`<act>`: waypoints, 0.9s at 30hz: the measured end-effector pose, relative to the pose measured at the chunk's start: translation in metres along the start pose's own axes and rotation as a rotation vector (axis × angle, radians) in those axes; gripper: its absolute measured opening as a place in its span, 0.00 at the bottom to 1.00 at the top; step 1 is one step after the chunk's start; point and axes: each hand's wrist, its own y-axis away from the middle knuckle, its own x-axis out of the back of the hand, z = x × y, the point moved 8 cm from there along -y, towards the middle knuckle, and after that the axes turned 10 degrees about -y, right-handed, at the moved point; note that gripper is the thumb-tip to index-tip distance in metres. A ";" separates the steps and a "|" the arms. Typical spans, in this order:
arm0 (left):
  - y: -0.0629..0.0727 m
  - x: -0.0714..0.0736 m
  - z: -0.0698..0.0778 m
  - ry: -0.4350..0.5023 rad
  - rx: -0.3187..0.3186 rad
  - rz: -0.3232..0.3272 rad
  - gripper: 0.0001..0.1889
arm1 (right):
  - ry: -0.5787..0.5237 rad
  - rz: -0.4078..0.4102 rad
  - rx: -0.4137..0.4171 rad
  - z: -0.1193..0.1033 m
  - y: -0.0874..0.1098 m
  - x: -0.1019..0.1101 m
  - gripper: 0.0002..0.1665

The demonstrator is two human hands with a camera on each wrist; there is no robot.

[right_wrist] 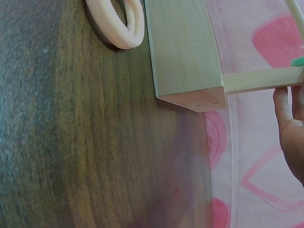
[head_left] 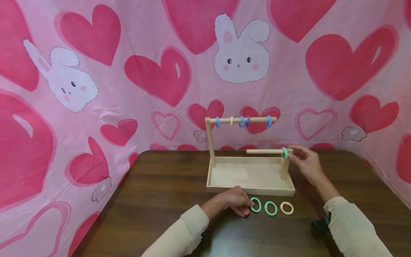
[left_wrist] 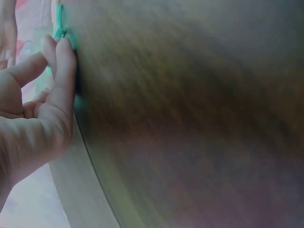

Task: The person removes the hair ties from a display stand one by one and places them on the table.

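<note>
My left hand (head_left: 236,200) pinches the edge of a green hair tie (head_left: 255,205) on the table in front of the wooden rack; its thumb and finger meet on the tie in the left wrist view. At the rack's right end, my right hand (head_left: 307,165) has its fingers around the top of the short post (right_wrist: 261,80) and at another green hair tie (head_left: 284,153), which hangs on the lower bar (head_left: 263,151). The right wrist view cuts off most of this hand and tie. A second green tie (head_left: 271,208) and a cream tie (head_left: 287,208) lie to the right of my left hand.
Blue, cream and purple hair ties (head_left: 248,121) hang along the rack's upper bar (head_left: 226,120). Below the bars is a shallow wooden tray (head_left: 250,191), standing on the dark wooden table (head_left: 163,200). A pink cloth (head_left: 154,32) with hearts and rabbits hangs behind and on both sides.
</note>
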 end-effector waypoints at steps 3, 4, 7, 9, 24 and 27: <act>0.002 0.002 0.001 -0.044 0.005 -0.005 0.11 | 0.002 0.002 -0.001 0.001 0.000 0.000 0.27; 0.003 0.003 0.001 -0.059 0.005 -0.006 0.12 | 0.005 0.003 0.000 0.001 0.000 0.000 0.27; 0.005 0.006 0.004 -0.104 0.004 -0.002 0.12 | 0.005 0.006 0.003 0.000 0.000 0.001 0.27; 0.006 0.007 0.005 -0.135 0.003 0.001 0.13 | -0.001 0.004 0.004 0.000 0.000 0.001 0.27; 0.010 0.016 0.014 -0.355 -0.029 0.044 0.09 | -0.051 -0.011 0.002 -0.001 0.001 -0.002 0.27; 0.010 0.018 0.016 -0.360 -0.049 0.050 0.09 | -0.063 -0.015 0.001 -0.001 0.000 -0.003 0.27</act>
